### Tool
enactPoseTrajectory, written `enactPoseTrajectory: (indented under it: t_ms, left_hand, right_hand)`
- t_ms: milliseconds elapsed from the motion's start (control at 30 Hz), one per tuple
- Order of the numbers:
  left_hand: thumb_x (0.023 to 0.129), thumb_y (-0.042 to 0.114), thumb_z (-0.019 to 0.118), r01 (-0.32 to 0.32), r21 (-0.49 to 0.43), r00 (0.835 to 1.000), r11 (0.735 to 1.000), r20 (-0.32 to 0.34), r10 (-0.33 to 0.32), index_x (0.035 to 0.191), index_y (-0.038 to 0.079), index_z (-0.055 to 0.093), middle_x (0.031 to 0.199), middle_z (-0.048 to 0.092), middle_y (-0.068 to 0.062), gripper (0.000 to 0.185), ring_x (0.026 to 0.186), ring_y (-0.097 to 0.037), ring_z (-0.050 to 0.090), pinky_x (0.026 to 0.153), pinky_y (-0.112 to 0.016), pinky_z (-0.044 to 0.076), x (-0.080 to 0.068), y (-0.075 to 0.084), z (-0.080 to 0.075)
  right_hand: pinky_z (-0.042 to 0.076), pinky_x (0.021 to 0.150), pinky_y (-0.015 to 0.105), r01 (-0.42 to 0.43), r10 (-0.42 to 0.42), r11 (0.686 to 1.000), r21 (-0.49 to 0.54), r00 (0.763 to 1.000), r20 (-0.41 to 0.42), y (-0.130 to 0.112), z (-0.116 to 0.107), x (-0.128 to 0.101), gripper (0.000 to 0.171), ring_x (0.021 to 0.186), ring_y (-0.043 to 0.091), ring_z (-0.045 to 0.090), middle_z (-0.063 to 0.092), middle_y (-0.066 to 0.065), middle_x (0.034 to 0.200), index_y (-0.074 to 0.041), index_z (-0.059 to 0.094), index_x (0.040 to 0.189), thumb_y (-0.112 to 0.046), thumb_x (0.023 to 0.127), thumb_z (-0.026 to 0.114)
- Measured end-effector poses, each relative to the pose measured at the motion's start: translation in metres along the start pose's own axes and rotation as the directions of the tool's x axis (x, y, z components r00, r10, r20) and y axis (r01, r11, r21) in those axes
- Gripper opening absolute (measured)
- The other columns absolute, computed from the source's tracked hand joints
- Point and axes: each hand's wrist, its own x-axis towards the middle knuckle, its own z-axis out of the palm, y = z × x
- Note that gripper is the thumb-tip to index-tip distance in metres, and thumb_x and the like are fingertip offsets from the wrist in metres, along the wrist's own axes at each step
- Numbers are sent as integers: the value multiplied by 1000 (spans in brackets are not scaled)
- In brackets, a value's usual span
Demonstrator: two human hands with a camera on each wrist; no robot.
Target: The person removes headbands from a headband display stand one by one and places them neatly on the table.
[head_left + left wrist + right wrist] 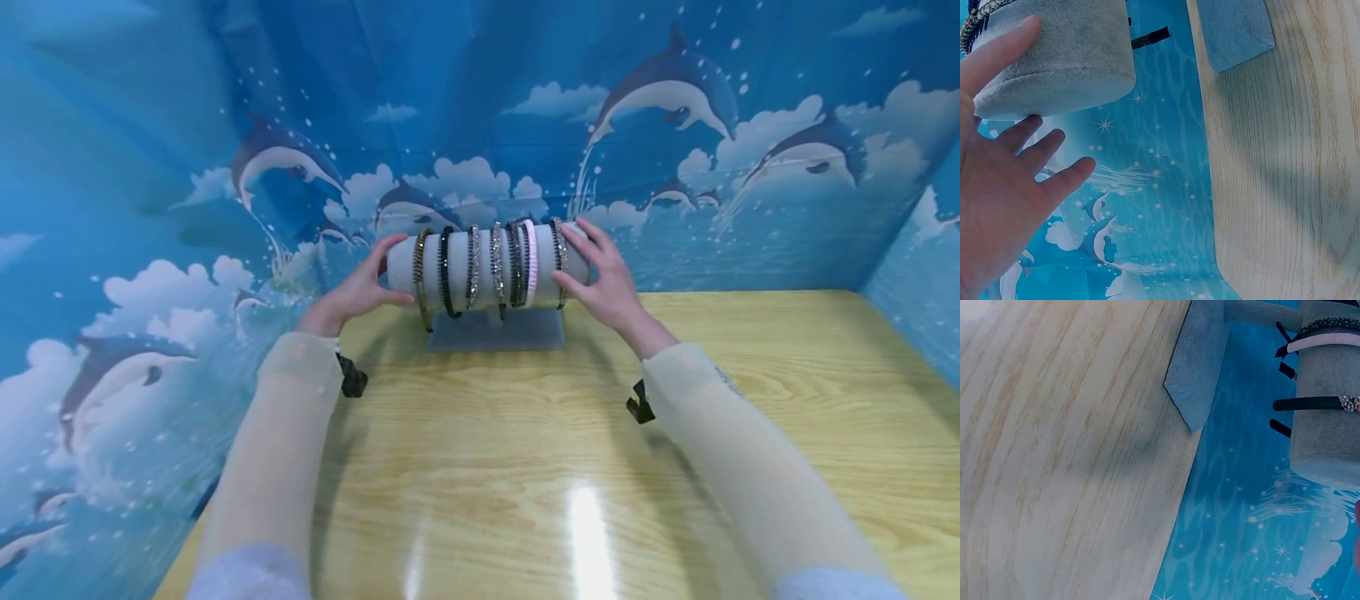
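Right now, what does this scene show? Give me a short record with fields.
Left hand: at the left end of the gray display roll, fingers extended
Right hand: at the roll's right end, over the rightmost headband; grip unclear
Headbands: seven on the roll, one pink
Base: gray, on wooden table
Backdrop: blue, dolphins printed

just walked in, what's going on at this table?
A person has both hands at a grey padded roll carrying seven headbands. The left hand is at its left end; the right hand reaches round the right end, by the rightmost headband; firm grip unclear. All seven are on the roll, and its base stands on the wooden table.
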Motion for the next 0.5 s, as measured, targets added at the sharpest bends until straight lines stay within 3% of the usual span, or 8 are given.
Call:
enactPoseTrajectory:
  t_ms: [133, 267, 500]
  left_hand:
    - [86, 0, 73, -2, 6, 1000, 1000, -2, 2, 155, 19, 13, 151, 25, -15, 93, 136, -34, 28, 105, -54, 29, -2, 2, 0]
    - [87, 3, 72, 7, 11, 1000, 1000, 4, -7, 156, 20, 12, 151, 24, -15, 93, 136, -33, 27, 106, -54, 28, -3, 4, 0]
    - [87, 3, 73, 21, 12, 1000, 1000, 0, -21, 155, 20, 13, 151, 25, -13, 93, 135, -32, 28, 104, -54, 30, -2, 3, 1]
  right_hand:
    - [25, 105, 62, 12, -11, 1000, -16, 1000, 23, 1, -3, 3, 66, 141, 33, 23, 29, 11, 155, -14, 45, 146, -21, 88, 75]
    - [24, 105, 63, 56, -39, 992, -114, 989, 145, 0, -15, 16, 76, 142, 33, 23, 29, 10, 155, -15, 42, 148, -27, 83, 79]
    - [22, 107, 62, 130, -24, 963, -237, 914, 405, -9, -29, 34, 101, 144, 33, 15, 21, 8, 159, -14, 27, 155, -45, 76, 82]
